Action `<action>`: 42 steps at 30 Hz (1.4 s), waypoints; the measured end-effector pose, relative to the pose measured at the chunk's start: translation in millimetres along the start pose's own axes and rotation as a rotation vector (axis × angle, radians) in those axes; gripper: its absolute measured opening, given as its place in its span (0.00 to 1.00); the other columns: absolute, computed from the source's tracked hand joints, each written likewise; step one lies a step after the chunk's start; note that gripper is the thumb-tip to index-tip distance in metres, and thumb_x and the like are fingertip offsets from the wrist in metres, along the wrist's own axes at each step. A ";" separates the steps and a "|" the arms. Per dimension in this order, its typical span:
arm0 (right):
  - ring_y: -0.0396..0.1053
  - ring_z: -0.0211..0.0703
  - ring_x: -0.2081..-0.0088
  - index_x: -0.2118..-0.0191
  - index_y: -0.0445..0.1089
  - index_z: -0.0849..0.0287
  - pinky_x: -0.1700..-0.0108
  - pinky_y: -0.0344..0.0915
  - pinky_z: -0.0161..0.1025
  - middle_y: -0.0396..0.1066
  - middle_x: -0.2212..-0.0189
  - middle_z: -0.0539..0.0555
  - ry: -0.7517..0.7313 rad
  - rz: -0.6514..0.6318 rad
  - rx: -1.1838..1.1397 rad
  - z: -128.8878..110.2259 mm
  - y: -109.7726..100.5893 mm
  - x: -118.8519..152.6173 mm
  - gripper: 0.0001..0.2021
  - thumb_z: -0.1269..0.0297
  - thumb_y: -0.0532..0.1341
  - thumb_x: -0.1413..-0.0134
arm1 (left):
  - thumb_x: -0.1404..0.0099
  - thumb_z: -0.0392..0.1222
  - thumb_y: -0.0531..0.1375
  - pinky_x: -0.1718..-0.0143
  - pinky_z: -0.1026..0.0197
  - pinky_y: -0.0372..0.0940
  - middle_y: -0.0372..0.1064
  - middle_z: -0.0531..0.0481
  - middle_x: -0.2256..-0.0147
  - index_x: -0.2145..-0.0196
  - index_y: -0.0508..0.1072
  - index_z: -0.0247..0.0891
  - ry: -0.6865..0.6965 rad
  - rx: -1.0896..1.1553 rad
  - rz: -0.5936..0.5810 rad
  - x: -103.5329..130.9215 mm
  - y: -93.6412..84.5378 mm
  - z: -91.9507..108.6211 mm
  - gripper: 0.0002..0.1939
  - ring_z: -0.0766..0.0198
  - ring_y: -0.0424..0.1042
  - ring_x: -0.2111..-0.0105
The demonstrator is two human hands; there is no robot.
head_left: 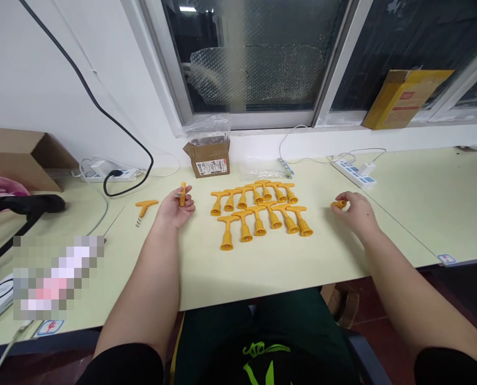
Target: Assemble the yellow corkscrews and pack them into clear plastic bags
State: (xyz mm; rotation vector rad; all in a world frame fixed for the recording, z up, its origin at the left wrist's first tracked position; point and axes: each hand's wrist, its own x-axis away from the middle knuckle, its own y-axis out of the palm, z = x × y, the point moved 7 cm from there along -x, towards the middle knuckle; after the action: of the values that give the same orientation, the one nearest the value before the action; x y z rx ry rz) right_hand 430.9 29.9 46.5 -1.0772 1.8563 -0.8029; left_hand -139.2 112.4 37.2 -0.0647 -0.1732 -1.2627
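My left hand (pixel 173 213) is raised palm up at the left of the rows, its fingers closed on a yellow T-handle corkscrew (pixel 183 195) that shows its handle end-on. Off to the right, my right hand (pixel 358 215) pinches a small yellow corkscrew sleeve (pixel 338 204), partly hidden by the fingers. Between the hands, several yellow corkscrews (pixel 260 220) with bell-shaped sleeves lie in two rows. A bare corkscrew (pixel 145 206), its metal spiral showing, lies left of my left forearm.
Behind the rows stand a small open carton (pixel 211 167) and a clear plastic bag (pixel 258 169). A power strip (pixel 353 174) sits back right, another (pixel 116 175) back left with a black cable. A black strap-like object (pixel 25 206) and a blurred patch occupy the left side.
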 end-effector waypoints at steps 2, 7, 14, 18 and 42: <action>0.73 0.53 0.57 0.61 0.65 0.53 0.54 0.69 0.50 0.74 0.58 0.59 0.082 -0.019 -0.278 -11.3 7.0 0.0 0.15 0.55 0.65 0.54 | 0.33 0.45 0.62 0.83 0.70 0.52 0.58 0.57 0.76 0.67 0.69 0.39 -0.048 0.288 -0.195 14.3 27.7 1.4 0.09 0.74 0.53 0.84; 0.72 0.42 0.66 0.57 0.59 0.52 0.65 0.70 0.40 0.71 0.60 0.51 0.041 -0.181 -0.822 -69.8 41.2 2.5 0.28 0.51 0.73 0.58 | 0.40 0.43 0.72 0.80 0.71 0.59 0.66 0.55 0.71 0.66 0.66 0.39 -0.141 0.421 -0.452 51.3 82.5 -11.0 0.17 0.73 0.66 0.79; 0.69 0.41 0.66 0.62 0.68 0.56 0.61 0.70 0.41 0.70 0.65 0.50 -0.234 -0.400 -0.757 -153.3 64.9 -14.7 0.23 0.52 0.76 0.58 | 0.46 0.47 0.77 0.72 0.67 0.67 0.76 0.48 0.65 0.61 0.71 0.38 -0.085 0.204 -0.550 69.7 102.3 -23.5 0.22 0.69 0.73 0.73; 0.72 0.44 0.64 0.56 0.74 0.56 0.59 0.73 0.44 0.75 0.61 0.54 -0.280 -0.428 -0.856 -170.5 83.8 -15.5 0.20 0.53 0.73 0.53 | 0.46 0.52 0.77 0.71 0.66 0.66 0.77 0.47 0.63 0.58 0.72 0.38 -0.019 0.106 -0.536 70.7 104.0 -23.9 0.26 0.68 0.73 0.71; 0.75 0.46 0.59 0.55 0.71 0.56 0.52 0.72 0.47 0.75 0.58 0.54 -0.327 -0.490 -1.021 -177.5 81.9 12.7 0.16 0.61 0.72 0.48 | 0.44 0.54 0.75 0.71 0.65 0.64 0.79 0.46 0.64 0.57 0.71 0.37 0.048 0.098 -0.526 79.5 115.6 -24.9 0.26 0.68 0.74 0.72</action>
State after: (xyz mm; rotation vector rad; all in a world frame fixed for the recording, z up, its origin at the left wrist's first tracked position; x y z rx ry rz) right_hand 240.4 74.6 55.7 -2.1918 1.7118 0.1713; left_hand -3.6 69.0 31.2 0.1031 -0.2186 -1.7754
